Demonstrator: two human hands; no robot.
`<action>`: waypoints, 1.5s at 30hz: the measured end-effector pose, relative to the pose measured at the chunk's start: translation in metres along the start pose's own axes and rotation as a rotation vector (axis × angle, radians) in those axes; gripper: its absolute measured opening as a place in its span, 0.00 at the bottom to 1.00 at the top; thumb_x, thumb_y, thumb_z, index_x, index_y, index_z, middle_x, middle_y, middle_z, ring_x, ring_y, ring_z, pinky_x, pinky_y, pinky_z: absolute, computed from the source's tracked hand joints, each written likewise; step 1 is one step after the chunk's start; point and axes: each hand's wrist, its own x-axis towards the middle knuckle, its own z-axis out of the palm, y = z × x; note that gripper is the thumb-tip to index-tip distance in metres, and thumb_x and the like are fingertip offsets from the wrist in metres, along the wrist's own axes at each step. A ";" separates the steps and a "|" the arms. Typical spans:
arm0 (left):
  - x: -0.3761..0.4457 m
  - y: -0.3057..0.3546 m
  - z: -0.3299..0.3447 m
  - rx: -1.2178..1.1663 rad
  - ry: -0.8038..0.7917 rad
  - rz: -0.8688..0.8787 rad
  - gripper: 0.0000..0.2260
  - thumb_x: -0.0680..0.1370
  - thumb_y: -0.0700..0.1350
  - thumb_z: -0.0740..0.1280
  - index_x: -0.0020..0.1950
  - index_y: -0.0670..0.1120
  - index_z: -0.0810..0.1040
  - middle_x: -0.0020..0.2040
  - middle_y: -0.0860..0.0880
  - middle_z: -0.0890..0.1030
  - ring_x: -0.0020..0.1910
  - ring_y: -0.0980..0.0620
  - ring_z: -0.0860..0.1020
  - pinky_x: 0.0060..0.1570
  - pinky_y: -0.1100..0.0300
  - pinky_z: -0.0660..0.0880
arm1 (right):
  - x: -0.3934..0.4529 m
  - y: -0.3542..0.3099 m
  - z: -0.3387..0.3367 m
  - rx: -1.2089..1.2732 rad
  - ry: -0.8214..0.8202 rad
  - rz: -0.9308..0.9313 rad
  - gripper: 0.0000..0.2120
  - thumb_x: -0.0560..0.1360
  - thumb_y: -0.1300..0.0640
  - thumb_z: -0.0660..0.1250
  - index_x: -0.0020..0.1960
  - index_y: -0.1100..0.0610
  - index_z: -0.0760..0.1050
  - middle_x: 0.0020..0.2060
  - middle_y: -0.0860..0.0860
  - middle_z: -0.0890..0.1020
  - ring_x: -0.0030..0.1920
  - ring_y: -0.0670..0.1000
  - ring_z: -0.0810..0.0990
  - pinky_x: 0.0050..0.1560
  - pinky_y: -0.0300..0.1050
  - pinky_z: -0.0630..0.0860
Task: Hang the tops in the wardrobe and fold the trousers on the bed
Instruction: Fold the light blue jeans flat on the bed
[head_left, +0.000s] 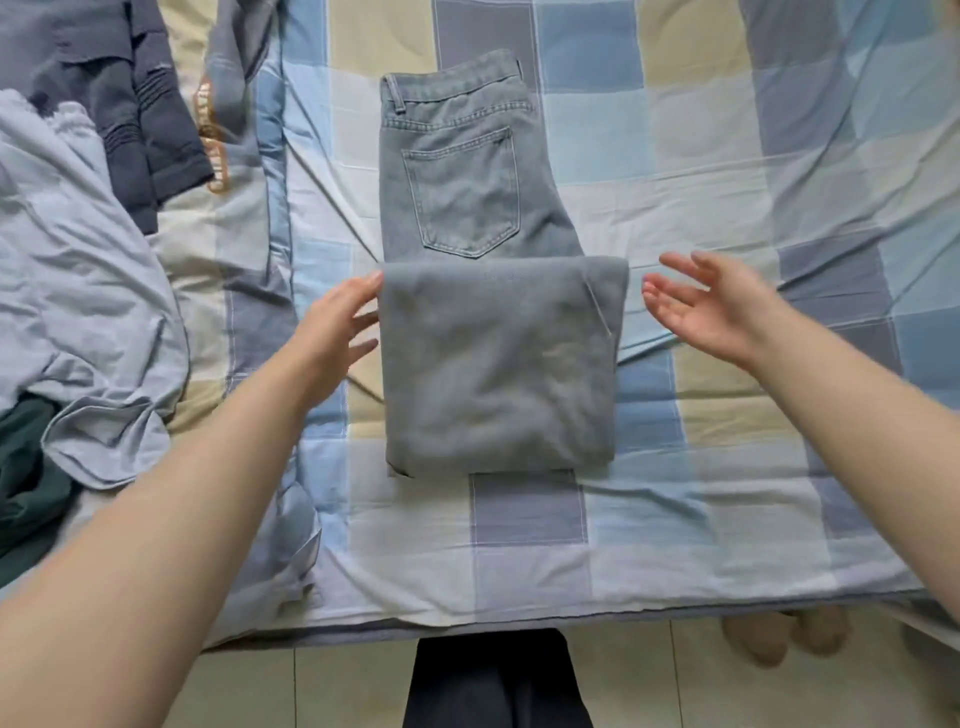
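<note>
Head view. Grey jeans (483, 291) lie at the centre of the frame on a checked bedsheet (701, 171), legs folded up over the seat, back pocket and waistband showing above the fold. Left hand (337, 327), fingers straight, touches the fold's left edge. Right hand (711, 304), fingers spread and relaxed, is just beside the fold's right edge, apart from it. Upper left: a dark top (130, 104); left edge: a crumpled pale blue shirt (78, 291).

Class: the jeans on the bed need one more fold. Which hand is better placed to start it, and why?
Probably the left hand: its fingertips already touch the folded edge of the jeans. The right hand hovers open, clear of the cloth.
</note>
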 end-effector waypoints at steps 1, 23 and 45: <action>0.019 -0.006 -0.001 0.099 0.016 -0.064 0.12 0.80 0.55 0.65 0.62 0.54 0.73 0.58 0.56 0.78 0.57 0.52 0.77 0.58 0.53 0.71 | 0.013 0.007 -0.001 -0.084 0.055 0.011 0.10 0.81 0.55 0.55 0.53 0.58 0.73 0.55 0.60 0.76 0.46 0.53 0.78 0.47 0.45 0.81; 0.021 -0.089 0.014 1.007 0.370 -0.023 0.25 0.70 0.48 0.76 0.61 0.42 0.70 0.59 0.42 0.73 0.61 0.40 0.71 0.59 0.50 0.68 | 0.041 0.138 -0.036 -0.958 0.098 0.053 0.13 0.78 0.48 0.65 0.50 0.58 0.71 0.38 0.54 0.74 0.39 0.50 0.73 0.41 0.44 0.73; -0.006 -0.050 0.106 1.394 -0.310 0.979 0.10 0.74 0.49 0.71 0.55 0.53 0.82 0.40 0.52 0.81 0.39 0.47 0.80 0.30 0.58 0.70 | 0.125 0.022 0.017 -1.252 -0.069 -0.109 0.08 0.76 0.55 0.69 0.49 0.60 0.76 0.42 0.55 0.78 0.44 0.53 0.76 0.53 0.53 0.78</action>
